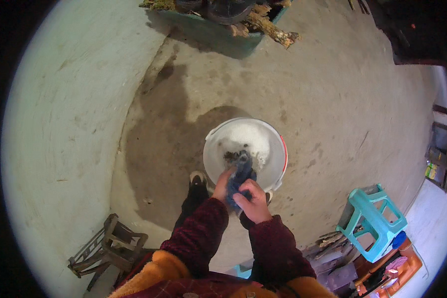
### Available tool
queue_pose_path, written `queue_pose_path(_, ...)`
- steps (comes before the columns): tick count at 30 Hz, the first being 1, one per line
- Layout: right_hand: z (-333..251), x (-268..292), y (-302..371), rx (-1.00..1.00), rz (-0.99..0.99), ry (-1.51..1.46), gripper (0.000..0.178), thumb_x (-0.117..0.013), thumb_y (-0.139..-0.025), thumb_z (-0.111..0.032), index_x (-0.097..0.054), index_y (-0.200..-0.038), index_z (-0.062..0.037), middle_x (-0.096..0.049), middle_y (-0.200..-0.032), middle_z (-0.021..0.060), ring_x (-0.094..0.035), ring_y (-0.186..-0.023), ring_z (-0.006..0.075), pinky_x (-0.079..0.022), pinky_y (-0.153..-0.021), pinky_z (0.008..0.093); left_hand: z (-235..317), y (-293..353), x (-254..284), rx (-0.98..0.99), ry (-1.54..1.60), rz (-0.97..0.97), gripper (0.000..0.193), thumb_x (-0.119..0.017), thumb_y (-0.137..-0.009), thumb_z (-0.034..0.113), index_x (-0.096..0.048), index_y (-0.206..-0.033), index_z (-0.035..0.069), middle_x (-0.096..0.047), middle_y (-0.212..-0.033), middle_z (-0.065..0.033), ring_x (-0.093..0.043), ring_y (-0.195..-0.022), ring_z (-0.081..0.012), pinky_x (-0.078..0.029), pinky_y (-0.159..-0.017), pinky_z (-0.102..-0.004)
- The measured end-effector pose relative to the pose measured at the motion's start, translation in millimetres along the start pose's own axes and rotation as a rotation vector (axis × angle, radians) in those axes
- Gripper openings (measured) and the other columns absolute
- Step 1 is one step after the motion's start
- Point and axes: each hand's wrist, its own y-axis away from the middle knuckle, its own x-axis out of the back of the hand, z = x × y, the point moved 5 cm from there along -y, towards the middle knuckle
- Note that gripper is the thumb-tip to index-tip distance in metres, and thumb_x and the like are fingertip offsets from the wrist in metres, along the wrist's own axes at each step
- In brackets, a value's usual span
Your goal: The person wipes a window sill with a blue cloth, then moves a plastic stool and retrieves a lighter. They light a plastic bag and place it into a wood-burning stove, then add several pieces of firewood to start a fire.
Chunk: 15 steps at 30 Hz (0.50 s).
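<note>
A white bucket with a red mark on its rim stands on the floor in front of me, with whitish foam and a dark patch inside. Over its near side I hold a bunched, dark blue cloth that looks wet. My left hand is closed around the cloth's left side. On the right side of it, my right hand grips the cloth with curled fingers. The cloth's upper end hangs over the inside of the bucket. Its exact kind cannot be made out.
A green bin of split firewood stands at the far wall side. At lower left is a small wooden chair. A turquoise plastic stool lies at the right, beside sticks and an orange container. The pale wall runs along the left.
</note>
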Motion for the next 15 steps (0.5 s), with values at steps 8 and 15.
queue_pose_path(8,56,-2,-31,-0.371,0.177,-0.043,0.028,-0.067,-0.079,-0.027,-0.056,-0.088,-0.0031,-0.061,-0.076,0.0083,-0.057,-0.070,0.0161,-0.047,-0.067,0.0310,10,-26,18,-0.419,-0.679,0.092,0.027,-0.043,-0.091,0.023,-0.057,-0.102,0.004,-0.060,-0.097,-0.0067,-0.060,-0.086,-0.0183,-0.048,-0.078,-0.0316)
queue_pose_path(15,95,42,-79,-0.212,-0.022,0.956,0.028,-0.057,-0.083,-0.031,-0.060,-0.098,-0.0074,-0.060,-0.097,0.0145,-0.057,-0.091,0.0353,-0.046,-0.072,0.0440,32,-21,5,-0.292,-0.593,0.211,0.039,-0.052,-0.091,0.035,-0.052,-0.110,0.001,-0.056,-0.103,-0.0063,-0.056,-0.086,-0.0168,-0.047,-0.072,-0.0297)
